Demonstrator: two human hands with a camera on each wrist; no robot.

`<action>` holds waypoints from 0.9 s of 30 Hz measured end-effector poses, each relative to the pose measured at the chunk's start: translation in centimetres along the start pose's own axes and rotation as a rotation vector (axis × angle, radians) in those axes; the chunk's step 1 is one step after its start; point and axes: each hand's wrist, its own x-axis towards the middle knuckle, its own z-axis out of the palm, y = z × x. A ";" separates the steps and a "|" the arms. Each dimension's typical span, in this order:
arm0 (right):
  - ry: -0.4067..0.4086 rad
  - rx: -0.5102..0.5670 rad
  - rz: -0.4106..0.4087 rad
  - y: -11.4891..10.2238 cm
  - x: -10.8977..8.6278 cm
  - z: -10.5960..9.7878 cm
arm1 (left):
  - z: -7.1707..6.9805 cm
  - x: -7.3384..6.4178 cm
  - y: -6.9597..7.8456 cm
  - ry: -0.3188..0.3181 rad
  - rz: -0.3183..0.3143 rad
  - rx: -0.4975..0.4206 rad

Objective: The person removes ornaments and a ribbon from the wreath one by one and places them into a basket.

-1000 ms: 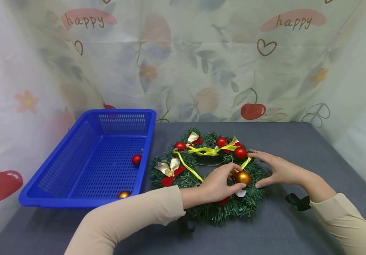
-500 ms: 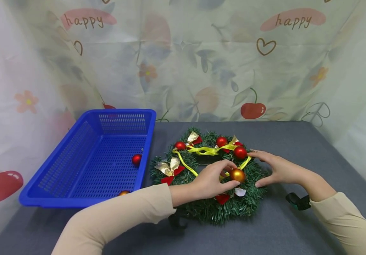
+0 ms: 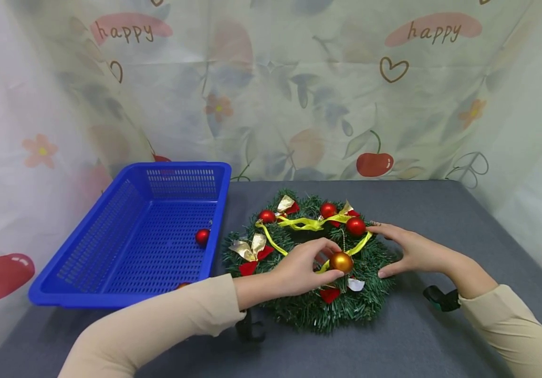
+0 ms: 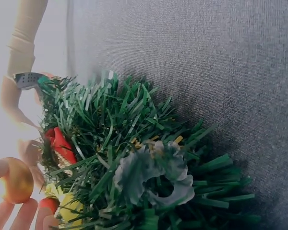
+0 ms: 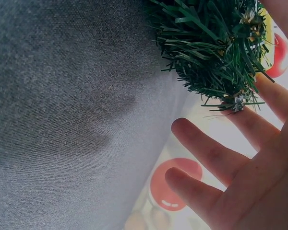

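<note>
My left hand (image 3: pixel 299 269) pinches a gold bauble (image 3: pixel 341 263) between thumb and fingers, over the near part of a green tinsel wreath (image 3: pixel 332 317). A thin beaded cord (image 3: pixel 344 240) rises behind the bauble. In the left wrist view the same gold bauble (image 4: pixel 19 179) sits among the fingertips. My right hand (image 3: pixel 415 253) lies at the wreath's right side, fingers spread and holding nothing; in the right wrist view its fingers (image 5: pixel 216 153) are straight, some right at the tinsel. The wreath carries red baubles (image 3: pixel 356 227), yellow ribbon (image 3: pixel 305 225) and gold-and-red bows (image 3: pixel 254 249).
A blue plastic basket (image 3: pixel 129 301) stands to the left, with a red bauble (image 3: pixel 202 238) inside and a gold one (image 3: pixel 183 285) mostly hidden by my left sleeve. A grey cloth (image 3: pixel 422 205) covers the table. Printed curtains (image 3: pixel 271 94) hang behind.
My left hand has drawn the gold bauble leftward across the wreath, uncovering a white piece and a red bow. The right hand has stayed in place.
</note>
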 end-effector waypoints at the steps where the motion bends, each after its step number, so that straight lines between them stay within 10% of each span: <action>1: 0.000 0.000 -0.001 0.0 0.0 0.0 | -0.1 -0.1 0.0 -0.001 0.000 -0.003; 27: -0.001 0.004 -0.013 0.1 -0.1 0.0 | -3.5 -3.1 1.0 0.073 0.006 -0.070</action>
